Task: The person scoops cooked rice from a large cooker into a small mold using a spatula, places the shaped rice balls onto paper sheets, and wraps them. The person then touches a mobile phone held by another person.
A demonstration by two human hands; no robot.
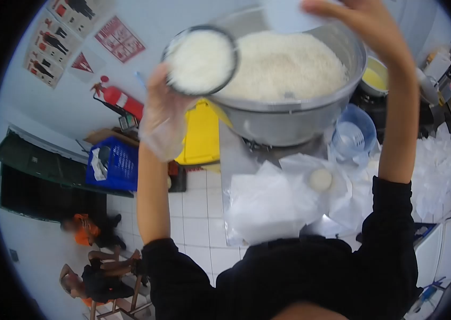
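My left hand [161, 114], in a clear plastic glove, holds up a round dark-rimmed bowl [202, 62] filled with white rice, at the left edge of a large metal pot. The wide pot [289, 120] is heaped with rice [286, 66]. Above the pot's far right side, my right hand [342, 13] grips a pale, whitish object [292, 15] that the top of the view cuts off. Its full shape cannot be made out. Below the pot lie white paper sheets [268, 205] and a small round white mound [321, 180] on a sheet.
A translucent blue container [354, 130] stands right of the pot, near a pan with yellow contents [376, 74]. Crumpled sheets [438, 170] spread at right. At left are a yellow object [201, 136], a blue crate [113, 165], a fire extinguisher [121, 100] and people farther off.
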